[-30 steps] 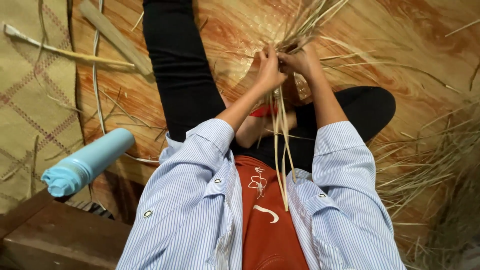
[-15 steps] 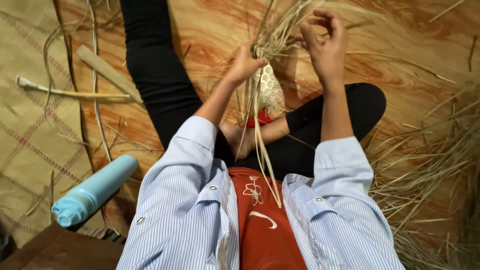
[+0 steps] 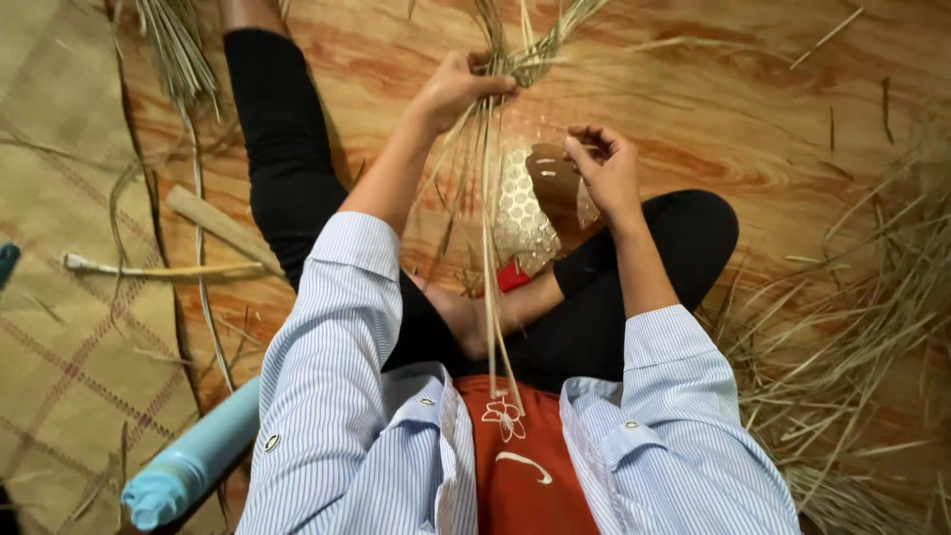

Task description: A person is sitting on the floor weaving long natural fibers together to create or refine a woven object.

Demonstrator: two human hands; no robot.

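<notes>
My left hand is raised and closed around a bundle of pale straw strips that hang down toward my lap. A woven open-mesh piece dangles from the same bundle, just above my crossed legs. My right hand sits lower and to the right of the mesh piece, fingers curled and pinching a thin strip. Both sleeves are blue-striped.
A light blue bottle lies at the lower left beside a woven mat. A flat wooden stick and a thin cane lie on the orange floor. Loose straw is heaped at the right.
My left hand has lifted the straw bundle higher. My right hand has dropped from beside the bundle top to a spot level with the mesh piece. The view has shifted downward.
</notes>
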